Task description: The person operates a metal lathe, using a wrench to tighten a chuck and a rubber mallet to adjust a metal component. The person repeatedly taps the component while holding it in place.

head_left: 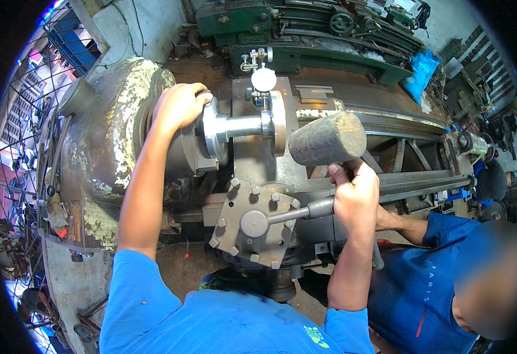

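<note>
My left hand lies over the top of the lathe chuck, its fingers curled over the chuck's rim beside the flange. Clamped in the chuck is a shiny flanged metal workpiece with a disc at each end. A dial indicator stands over its right part, by the right disc. My right hand is closed on a mallet just below its worn, barrel-shaped head. That head hangs right of the workpiece, apart from it. Most of the mallet's handle is hidden by my hand and forearm.
In front of the workpiece sits a square tool post with a lever. Lathe bed rails run rightward to the tailstock. A co-worker in a dark blue shirt is close at my right. Another green lathe stands behind.
</note>
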{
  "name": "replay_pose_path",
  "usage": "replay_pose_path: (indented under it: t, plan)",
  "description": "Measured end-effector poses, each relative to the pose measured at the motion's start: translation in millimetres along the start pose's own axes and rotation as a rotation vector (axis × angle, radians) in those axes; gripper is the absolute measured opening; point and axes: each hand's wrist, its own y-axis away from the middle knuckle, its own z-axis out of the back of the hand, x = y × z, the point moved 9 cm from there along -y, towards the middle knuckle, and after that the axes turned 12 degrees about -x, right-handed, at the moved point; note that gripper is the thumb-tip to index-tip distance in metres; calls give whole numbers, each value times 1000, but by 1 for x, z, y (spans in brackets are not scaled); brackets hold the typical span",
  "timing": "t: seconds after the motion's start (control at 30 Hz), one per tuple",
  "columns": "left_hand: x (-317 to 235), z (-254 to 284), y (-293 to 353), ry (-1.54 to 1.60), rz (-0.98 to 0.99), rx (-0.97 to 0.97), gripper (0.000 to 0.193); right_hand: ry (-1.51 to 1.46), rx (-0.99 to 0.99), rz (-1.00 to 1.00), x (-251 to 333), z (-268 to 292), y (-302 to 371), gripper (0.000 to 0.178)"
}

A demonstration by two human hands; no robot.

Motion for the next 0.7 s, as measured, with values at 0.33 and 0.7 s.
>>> replay_pose_path:
  t: [0.33,0.7]
  plan:
    - [-8,16,35,-46,-60,-253,38,8,23,33,2,-1,2,11]
    - [-11,16,46,-51,-147,-381,31,15,71,55,12,2,-1,26]
